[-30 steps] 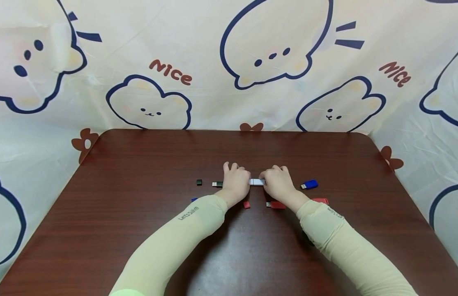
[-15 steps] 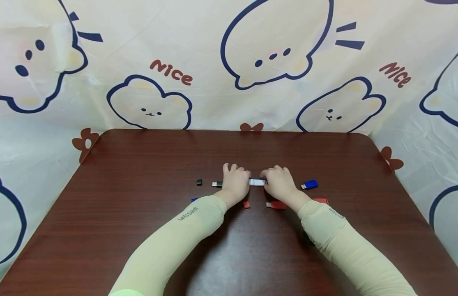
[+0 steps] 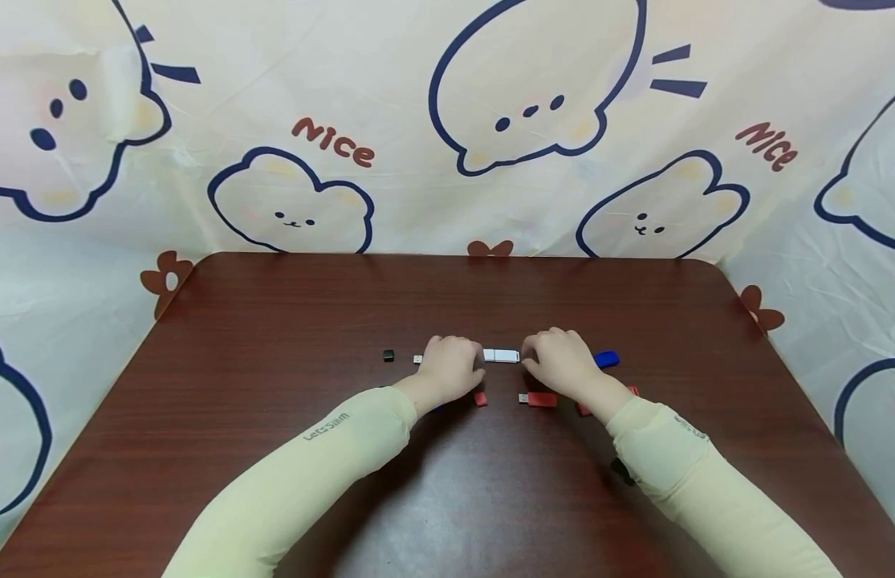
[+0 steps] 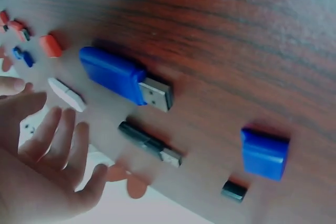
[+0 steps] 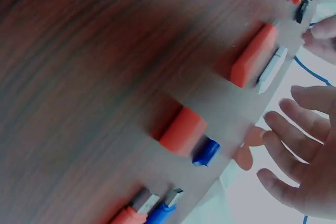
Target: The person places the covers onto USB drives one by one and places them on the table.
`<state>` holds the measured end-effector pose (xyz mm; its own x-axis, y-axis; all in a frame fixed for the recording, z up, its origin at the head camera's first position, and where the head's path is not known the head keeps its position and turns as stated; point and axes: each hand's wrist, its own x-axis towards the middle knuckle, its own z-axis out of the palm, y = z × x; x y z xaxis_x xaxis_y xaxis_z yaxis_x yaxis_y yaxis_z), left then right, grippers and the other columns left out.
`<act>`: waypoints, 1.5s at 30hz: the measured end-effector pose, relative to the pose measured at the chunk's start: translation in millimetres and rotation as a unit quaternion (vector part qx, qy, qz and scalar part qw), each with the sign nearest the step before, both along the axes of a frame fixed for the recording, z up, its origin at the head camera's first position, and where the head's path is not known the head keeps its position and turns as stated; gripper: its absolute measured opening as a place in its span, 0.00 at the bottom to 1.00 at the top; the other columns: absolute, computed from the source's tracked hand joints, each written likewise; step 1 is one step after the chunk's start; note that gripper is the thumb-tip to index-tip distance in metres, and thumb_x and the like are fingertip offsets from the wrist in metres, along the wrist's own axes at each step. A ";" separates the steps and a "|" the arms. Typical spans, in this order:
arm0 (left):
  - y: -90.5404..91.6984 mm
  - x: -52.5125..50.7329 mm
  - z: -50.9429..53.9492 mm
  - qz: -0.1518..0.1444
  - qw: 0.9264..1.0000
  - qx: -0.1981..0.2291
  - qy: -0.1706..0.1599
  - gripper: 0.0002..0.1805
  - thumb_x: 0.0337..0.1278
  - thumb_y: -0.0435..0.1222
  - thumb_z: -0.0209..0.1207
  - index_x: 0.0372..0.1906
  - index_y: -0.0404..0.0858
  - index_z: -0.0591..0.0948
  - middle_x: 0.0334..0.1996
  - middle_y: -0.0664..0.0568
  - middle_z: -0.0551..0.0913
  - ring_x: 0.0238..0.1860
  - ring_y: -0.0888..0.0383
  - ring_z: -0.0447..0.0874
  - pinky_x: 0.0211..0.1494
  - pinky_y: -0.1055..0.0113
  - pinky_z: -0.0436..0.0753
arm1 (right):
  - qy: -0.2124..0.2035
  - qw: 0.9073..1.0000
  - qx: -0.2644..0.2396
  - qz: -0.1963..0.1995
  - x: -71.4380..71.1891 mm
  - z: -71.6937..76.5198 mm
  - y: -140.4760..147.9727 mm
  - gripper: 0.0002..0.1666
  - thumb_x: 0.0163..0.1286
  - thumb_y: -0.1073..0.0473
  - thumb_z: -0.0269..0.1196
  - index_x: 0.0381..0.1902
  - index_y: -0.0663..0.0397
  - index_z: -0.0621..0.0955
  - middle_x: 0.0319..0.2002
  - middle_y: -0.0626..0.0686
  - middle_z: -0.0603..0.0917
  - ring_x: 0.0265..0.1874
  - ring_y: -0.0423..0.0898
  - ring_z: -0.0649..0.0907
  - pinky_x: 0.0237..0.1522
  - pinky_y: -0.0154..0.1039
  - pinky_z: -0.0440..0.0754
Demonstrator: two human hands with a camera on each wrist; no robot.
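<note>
A white capped USB stick [image 3: 501, 356] lies on the table between the two hands. Left of it, my left hand [image 3: 449, 367] hovers with loosely bent fingers, holding nothing. On the other side, my right hand [image 3: 560, 361] is also unladen, its fingers spread and slightly curved in the right wrist view. Beneath the left hand, a blue USB stick [image 4: 113, 77] and a black USB stick [image 4: 144, 139] lie uncapped. Their blue cap [image 4: 265, 156] and black cap [image 4: 234, 190] sit apart from them. Nearer the right hand are a red USB stick [image 5: 254, 55] and a red cap [image 5: 184, 131].
A small blue cap [image 5: 206, 152] lies beside the red one. Another red USB stick [image 5: 128, 216] and a blue USB stick [image 5: 161, 213] sit side by side at the right. The brown table [image 3: 331, 305] meets a printed curtain [image 3: 411, 201] behind.
Both hands have drawn away from the ends of the white USB stick, the left leftward and the right rightward. The stick stays in about the same place on the table.
</note>
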<state>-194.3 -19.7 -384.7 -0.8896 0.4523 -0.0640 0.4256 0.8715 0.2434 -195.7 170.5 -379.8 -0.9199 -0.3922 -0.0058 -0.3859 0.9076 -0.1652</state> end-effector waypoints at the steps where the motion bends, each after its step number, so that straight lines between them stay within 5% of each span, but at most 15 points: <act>1: -0.7 1.3 1.0 -0.006 1.000 -0.006 -0.010 0.05 0.53 0.42 0.61 0.31 0.46 0.83 0.29 0.58 0.85 0.37 0.58 0.82 0.45 0.59 0.72 | -0.011 1.000 0.001 0.001 1.5 1.3 0.6 0.07 0.61 0.56 0.64 0.35 0.51 0.85 0.33 0.51 0.86 0.36 0.50 0.81 0.42 0.49 0.76; 6: 0.5 8.0 3.7 -0.016 0.998 -0.043 -0.041 0.09 0.49 0.46 0.64 0.22 0.47 0.81 0.26 0.58 0.84 0.35 0.57 0.82 0.42 0.59 0.73 | -0.063 0.997 0.037 0.022 9.3 6.3 3.9 0.07 0.60 0.54 0.65 0.32 0.50 0.83 0.29 0.48 0.85 0.31 0.44 0.80 0.42 0.48 0.75; 12: 4.4 13.1 3.5 -0.021 0.997 -0.062 -0.048 0.13 0.47 0.47 0.66 0.15 0.48 0.79 0.23 0.58 0.84 0.31 0.57 0.82 0.41 0.59 0.76 | -0.127 0.990 0.056 0.037 15.7 9.2 4.0 0.10 0.54 0.52 0.69 0.27 0.51 0.81 0.25 0.46 0.81 0.23 0.40 0.75 0.30 0.40 0.72; 25: 5.4 13.5 2.6 -0.027 0.996 -0.064 -0.061 0.12 0.51 0.46 0.64 0.18 0.47 0.81 0.23 0.59 0.84 0.29 0.60 0.81 0.42 0.60 0.77 | -0.159 0.986 0.052 0.019 15.8 7.5 5.2 0.12 0.51 0.56 0.71 0.22 0.51 0.77 0.22 0.46 0.77 0.21 0.42 0.73 0.23 0.35 0.66; 34: 6.1 15.6 0.0 -0.050 0.996 -0.036 -0.060 0.27 0.52 0.40 0.63 0.07 0.48 0.60 0.08 0.62 0.59 0.16 0.65 0.58 0.22 0.71 0.60 | -0.163 0.985 0.044 0.022 17.9 6.2 5.6 0.15 0.50 0.59 0.70 0.19 0.50 0.73 0.20 0.46 0.74 0.20 0.42 0.72 0.21 0.35 0.64; 41: 4.7 16.7 1.4 -0.041 0.998 -0.010 -0.049 0.09 0.52 0.39 0.64 0.22 0.46 0.76 0.21 0.60 0.78 0.23 0.65 0.73 0.28 0.69 0.73 | -0.168 0.986 0.010 0.015 19.1 6.8 8.5 0.16 0.51 0.58 0.71 0.18 0.49 0.72 0.19 0.46 0.74 0.20 0.42 0.72 0.21 0.34 0.65; 45: 3.6 17.7 4.4 -0.029 0.998 0.012 -0.052 0.07 0.52 0.39 0.64 0.26 0.45 0.77 0.24 0.59 0.80 0.26 0.64 0.75 0.30 0.68 0.75 | -0.170 0.985 -0.002 0.011 18.1 4.8 10.0 0.15 0.52 0.58 0.71 0.19 0.48 0.73 0.20 0.45 0.74 0.20 0.41 0.71 0.22 0.34 0.65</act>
